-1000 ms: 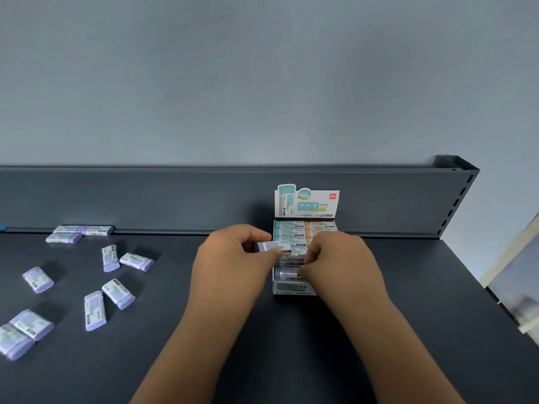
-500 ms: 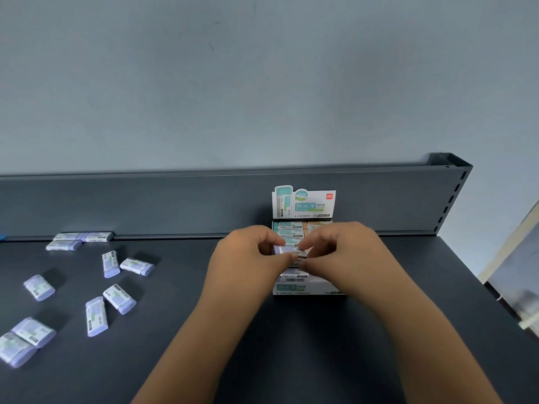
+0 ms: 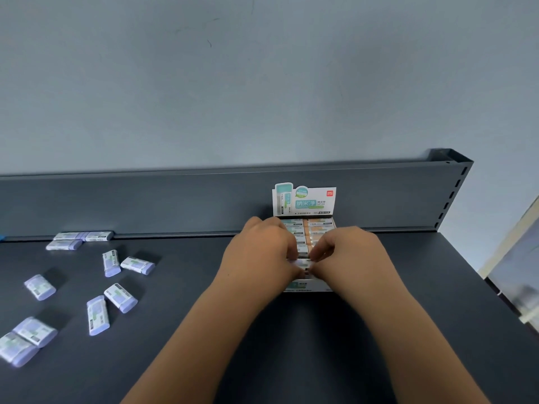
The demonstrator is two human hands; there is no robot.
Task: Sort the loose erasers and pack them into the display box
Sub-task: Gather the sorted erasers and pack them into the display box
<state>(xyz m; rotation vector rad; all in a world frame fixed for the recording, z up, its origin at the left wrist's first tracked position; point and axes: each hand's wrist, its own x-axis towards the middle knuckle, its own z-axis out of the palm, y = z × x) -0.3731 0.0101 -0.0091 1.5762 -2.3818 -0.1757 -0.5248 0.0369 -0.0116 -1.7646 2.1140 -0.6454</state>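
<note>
The white display box (image 3: 306, 287) with a printed header card (image 3: 304, 201) stands against the back rail, rows of teal and orange erasers inside it. My left hand (image 3: 259, 255) and my right hand (image 3: 350, 252) meet over the front of the box. Both pinch one white-sleeved eraser (image 3: 303, 262) between thumb and fingers, just above the front rows. Several loose purple erasers (image 3: 121, 297) lie scattered on the dark table to the left.
A dark metal back rail (image 3: 175, 199) runs along the table's far edge, with three erasers (image 3: 84, 236) lying against it at the left. The table's right edge (image 3: 481, 281) drops off near a pale floor.
Both hands came together over the box and lowered the eraser toward its front rows. The view shifted slightly upward.
</note>
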